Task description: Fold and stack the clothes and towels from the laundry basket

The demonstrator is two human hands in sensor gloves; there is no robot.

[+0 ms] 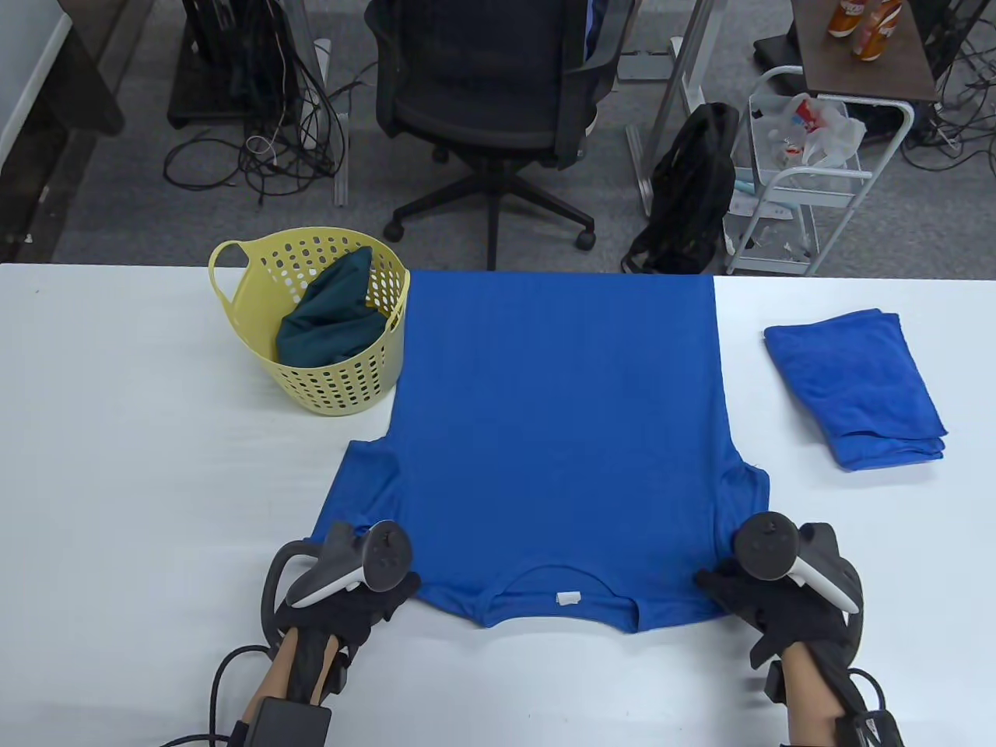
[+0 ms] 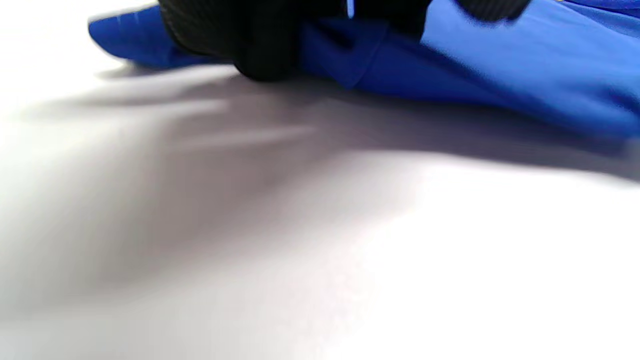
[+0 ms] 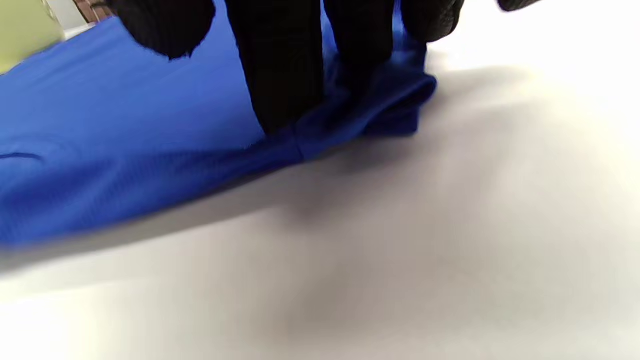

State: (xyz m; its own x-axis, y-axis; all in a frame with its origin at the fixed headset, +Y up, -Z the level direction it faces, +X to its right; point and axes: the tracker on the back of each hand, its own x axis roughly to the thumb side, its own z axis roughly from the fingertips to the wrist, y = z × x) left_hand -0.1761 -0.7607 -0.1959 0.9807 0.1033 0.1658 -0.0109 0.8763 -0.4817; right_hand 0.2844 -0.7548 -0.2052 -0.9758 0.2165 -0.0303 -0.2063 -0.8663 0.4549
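Nearest the table's front edge, the left hand (image 1: 354,595) is set on the left shoulder of the blue T-shirt (image 1: 556,436), and the right hand (image 1: 766,595) on the right shoulder. In the left wrist view the gloved fingers (image 2: 260,45) are closed on a bunched fold of shirt cloth (image 2: 500,75). In the right wrist view the fingers (image 3: 280,65) are pressed down onto the shoulder edge (image 3: 350,115), cloth gathered under them; whether it is pinched from below cannot be told.

The shirt is laid flat on the white table (image 1: 117,467), collar toward the person, white neck tag (image 1: 569,597) visible, hem reaching the far table edge. Sleeves are spread to both sides.

Left of the shirt body, touching its edge, a yellow laundry basket (image 1: 342,381) is placed, with a dark teal garment (image 1: 331,319) inside. To the right, well apart from the shirt, a folded blue towel (image 1: 856,385) is lying on the table.

Beyond the table: black office chair (image 1: 490,85), black backpack (image 1: 689,191) on the floor, white wire cart (image 1: 809,187), loose cables (image 1: 257,156).
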